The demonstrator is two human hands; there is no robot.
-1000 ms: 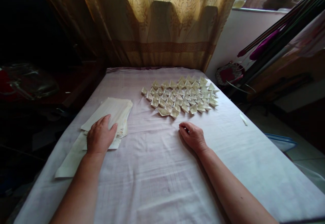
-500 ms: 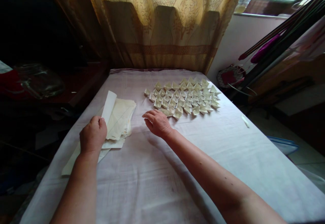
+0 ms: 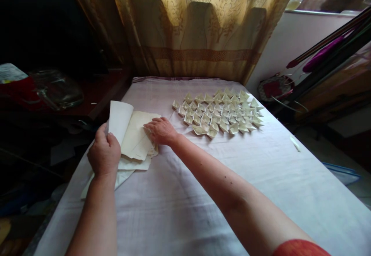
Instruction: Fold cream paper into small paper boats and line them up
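Observation:
A notebook or stack of loose-edged, yellowish paper sheets (image 3: pixel 137 134) lies on the left part of the cloth-covered surface. My left hand (image 3: pixel 104 151) is closed around its left side, where a whiter sheet (image 3: pixel 119 118) stands raised and curls over. My right hand (image 3: pixel 160 130) reaches across to the right edge of the top sheet, its fingers stretched out and touching the paper; the thumb is hidden. Several folded paper boats (image 3: pixel 214 111) stand close together in rows, to the right of my right hand.
A pale plaid cloth (image 3: pixel 185 194) covers the surface. A patterned curtain (image 3: pixel 191 28) hangs at the far edge. Near the right edge lies a small white strip (image 3: pixel 295 144). A dark side table (image 3: pixel 92 105) with a clear plastic container (image 3: pixel 59 89) stands at the left.
My right hand has moved left from beside the paper boats onto the edge of the paper. The raised sheet in my left hand has opened wider. The view has shifted slightly.

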